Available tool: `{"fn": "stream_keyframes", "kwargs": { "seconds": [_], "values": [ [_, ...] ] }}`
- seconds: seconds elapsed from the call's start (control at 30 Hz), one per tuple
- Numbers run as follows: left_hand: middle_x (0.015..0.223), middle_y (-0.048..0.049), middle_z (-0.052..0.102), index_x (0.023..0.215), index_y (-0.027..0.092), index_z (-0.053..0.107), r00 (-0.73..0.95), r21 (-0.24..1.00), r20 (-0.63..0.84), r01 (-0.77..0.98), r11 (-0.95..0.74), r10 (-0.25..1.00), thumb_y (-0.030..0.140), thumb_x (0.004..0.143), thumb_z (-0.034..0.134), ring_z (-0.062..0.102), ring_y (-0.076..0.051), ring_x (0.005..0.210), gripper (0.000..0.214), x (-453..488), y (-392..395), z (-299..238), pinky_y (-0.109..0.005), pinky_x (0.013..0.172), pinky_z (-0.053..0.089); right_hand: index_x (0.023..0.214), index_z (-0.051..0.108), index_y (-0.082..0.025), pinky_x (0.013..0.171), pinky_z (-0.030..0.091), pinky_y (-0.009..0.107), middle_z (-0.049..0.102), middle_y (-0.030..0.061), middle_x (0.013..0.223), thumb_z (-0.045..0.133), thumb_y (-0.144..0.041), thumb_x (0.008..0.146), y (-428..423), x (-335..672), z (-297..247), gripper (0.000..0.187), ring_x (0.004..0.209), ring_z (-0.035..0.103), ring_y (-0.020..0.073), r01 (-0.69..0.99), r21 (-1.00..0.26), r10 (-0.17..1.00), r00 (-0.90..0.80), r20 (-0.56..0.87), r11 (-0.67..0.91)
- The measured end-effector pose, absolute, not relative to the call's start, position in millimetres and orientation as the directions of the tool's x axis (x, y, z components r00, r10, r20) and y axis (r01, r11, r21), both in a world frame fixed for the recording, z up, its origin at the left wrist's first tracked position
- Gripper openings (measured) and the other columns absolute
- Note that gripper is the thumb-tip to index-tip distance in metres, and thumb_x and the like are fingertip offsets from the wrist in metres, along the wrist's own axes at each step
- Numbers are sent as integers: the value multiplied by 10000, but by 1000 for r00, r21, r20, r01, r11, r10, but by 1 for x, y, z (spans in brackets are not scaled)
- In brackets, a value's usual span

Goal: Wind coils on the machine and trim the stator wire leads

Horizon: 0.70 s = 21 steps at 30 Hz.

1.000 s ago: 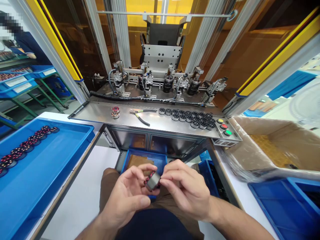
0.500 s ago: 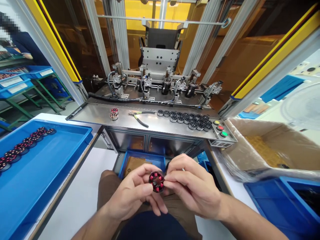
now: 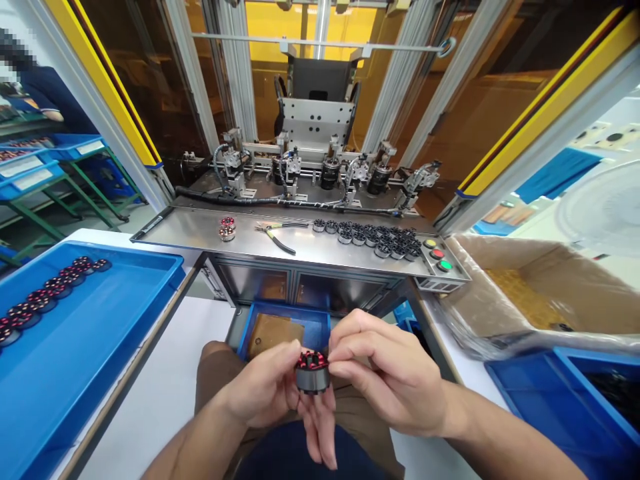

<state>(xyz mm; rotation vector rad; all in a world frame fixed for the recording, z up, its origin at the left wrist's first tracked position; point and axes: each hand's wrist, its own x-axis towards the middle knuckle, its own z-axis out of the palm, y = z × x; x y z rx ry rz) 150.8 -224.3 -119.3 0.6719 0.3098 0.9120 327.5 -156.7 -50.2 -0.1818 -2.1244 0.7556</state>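
Observation:
My left hand (image 3: 280, 387) is wrapped round a small motor (image 3: 313, 380) with a dark metal ring and red windings on top. The thumb presses its left rim and the fingers lie underneath. From the right, my right hand (image 3: 385, 370) pinches with thumb and forefinger at the motor's upper right edge; whether a thin wire lies in that pinch is hidden. Past the hands, two red-wound motor parts (image 3: 227, 230) stand stacked or close together on the steel bench (image 3: 200, 233). Beside them lie open pliers (image 3: 277, 235) and many black slotted rings (image 3: 373, 237).
A blue tray (image 3: 135, 300) at left holds a row of red-and-black motors (image 3: 50, 293). Fixtures with clamps (image 3: 330, 173) stand behind the bench. Push buttons (image 3: 437, 255), a plastic-lined carton (image 3: 530, 280) and a blue bin (image 3: 530, 387) are at right. A person (image 3: 55, 93) is at far left.
The motor has turned in my left hand from facing me to standing with its windings upward, its side now visible. My left fingers have stretched out below it. My right hand keeps its pinch.

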Motion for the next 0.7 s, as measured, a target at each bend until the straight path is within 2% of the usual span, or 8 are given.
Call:
{"fn": "stream_keyframes", "kwargs": {
  "seconds": [0.07,0.17,0.27,0.37,0.47,0.57,0.63,0.7],
  "values": [
    [696,-124,761,988,111,658,526,675,55,-646,356,849,526,943,540,746,-226,572,434,152,-227,-120,-234,480,541,866,668,-89,625,542,235,665,96,756,596,-92,938,-156,330,-48,102,705,618,136,-89,-542,374,-630,681,836],
    [868,-65,777,1096,196,626,316,708,55,-681,185,947,302,925,649,771,-185,687,203,154,-232,-114,-212,566,577,841,671,-90,631,533,232,660,84,729,592,-50,917,-157,332,-48,117,692,612,131,5,-519,416,-606,678,855],
    [1122,-19,727,1078,262,648,110,719,106,-695,0,988,164,811,773,758,-169,901,310,156,-235,-107,-245,763,600,824,666,-99,641,531,219,652,67,719,587,-28,909,-158,330,-50,136,679,603,117,40,-551,479,-552,683,833],
    [1187,12,697,1022,285,666,-12,659,185,-740,-133,983,191,706,865,658,-214,1189,384,156,-232,-105,-307,990,536,820,661,-102,655,539,220,653,71,731,594,-39,910,-158,327,-51,129,696,610,119,-4,-590,498,-533,684,807],
    [1122,-52,730,1109,227,681,107,650,146,-759,-14,983,439,784,799,669,-216,1156,406,156,-225,-108,-290,974,529,825,654,-102,650,548,237,660,76,720,599,-67,918,-156,327,-51,113,699,619,131,-99,-591,444,-564,696,800],
    [860,-142,766,1027,90,705,505,669,60,-660,341,861,639,940,466,754,-214,789,605,156,-221,-114,-288,718,586,831,654,-100,616,546,240,666,80,709,603,-81,924,-154,330,-51,108,679,618,134,-123,-580,412,-587,696,805],
    [773,-148,763,1014,83,689,585,673,64,-624,398,809,612,970,413,755,-222,675,598,157,-222,-117,-273,595,577,828,657,-97,608,544,237,668,82,710,613,-87,924,-153,332,-51,106,670,614,131,-103,-561,404,-589,700,821],
    [841,-114,770,1117,137,653,480,689,88,-662,294,873,486,962,542,765,-211,695,397,157,-225,-117,-244,570,575,834,664,-91,614,546,237,671,86,712,616,-82,919,-154,333,-52,97,671,618,131,-69,-546,413,-577,704,835]
  ]
}}
